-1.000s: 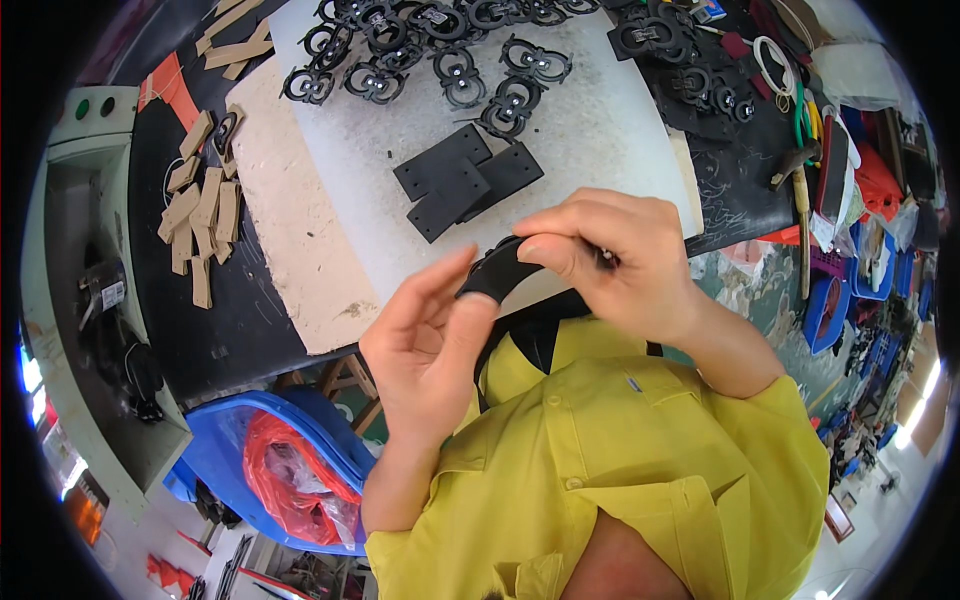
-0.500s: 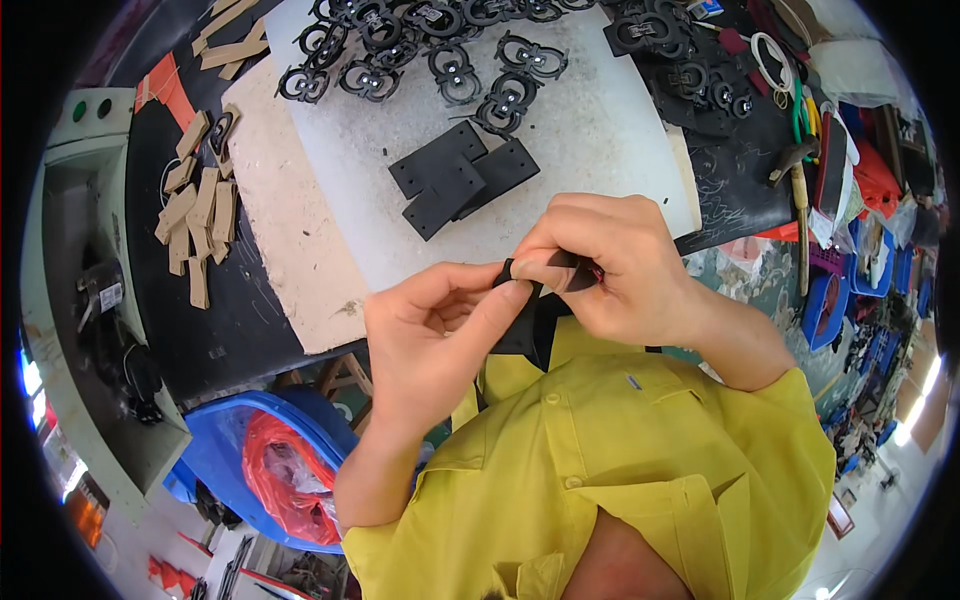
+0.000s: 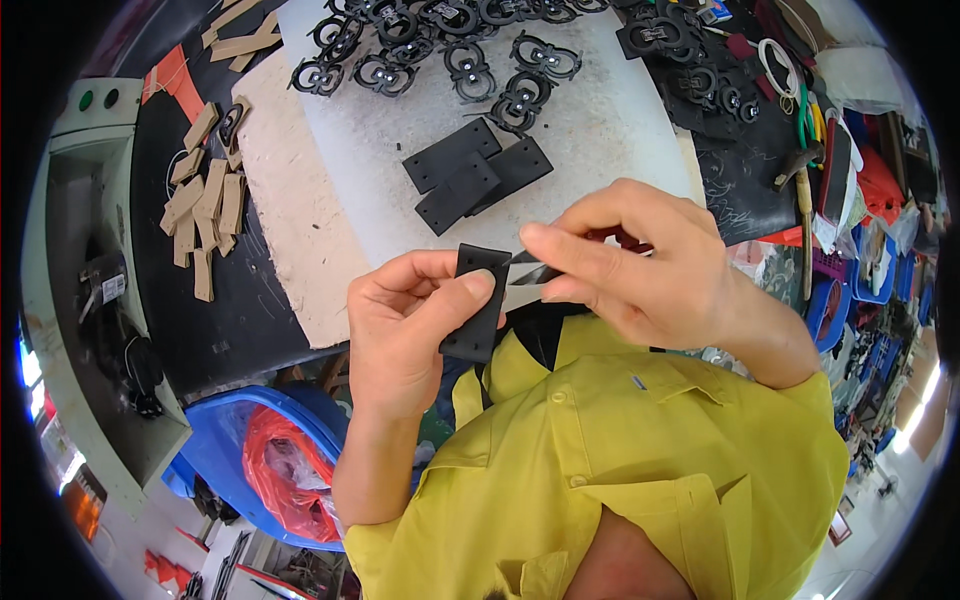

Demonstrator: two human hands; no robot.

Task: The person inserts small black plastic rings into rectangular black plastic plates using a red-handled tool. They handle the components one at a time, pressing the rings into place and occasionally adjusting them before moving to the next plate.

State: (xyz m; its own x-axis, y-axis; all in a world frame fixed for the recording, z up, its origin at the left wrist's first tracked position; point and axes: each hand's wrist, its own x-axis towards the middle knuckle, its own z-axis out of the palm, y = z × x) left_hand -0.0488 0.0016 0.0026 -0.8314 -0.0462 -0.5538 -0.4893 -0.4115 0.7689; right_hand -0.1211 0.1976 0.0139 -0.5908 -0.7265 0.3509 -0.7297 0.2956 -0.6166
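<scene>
In the head view, two bare hands work above the near edge of the table point(image 3: 190, 330). The left hand point(image 3: 395, 325) is clamped on one black strip point(image 3: 482, 310), thumb pressed on its face and fingers behind it; the strip stands tilted in front of the yellow shirt point(image 3: 680, 430), off the table. The right hand point(image 3: 650, 265) is closed around one pointed hand tool point(image 3: 622, 238) with dark red handles. Its metal tip lies at the strip's upper right edge; whether it touches, I cannot tell.

Beyond the hands, three black plates point(image 3: 452, 155) with small holes overlap on one white sheet point(image 3: 350, 180), which lies over one beige board point(image 3: 290, 210). Five black ring pieces point(image 3: 469, 72) can be told apart along the near side of a larger heap; the others overlap too much to count. A second dark heap point(image 3: 690, 75) lies to the right, also too tangled to count.

On the left are two groups of tan strips point(image 3: 210, 190): roughly ten in the nearer one, about four in the farther. One hammer point(image 3: 804, 215) and one white coil point(image 3: 775, 65) lie at the right. One blue bin point(image 3: 215, 440) at the lower left holds a red bag point(image 3: 265, 455). One grey cabinet point(image 3: 90, 125) bears two buttons.
</scene>
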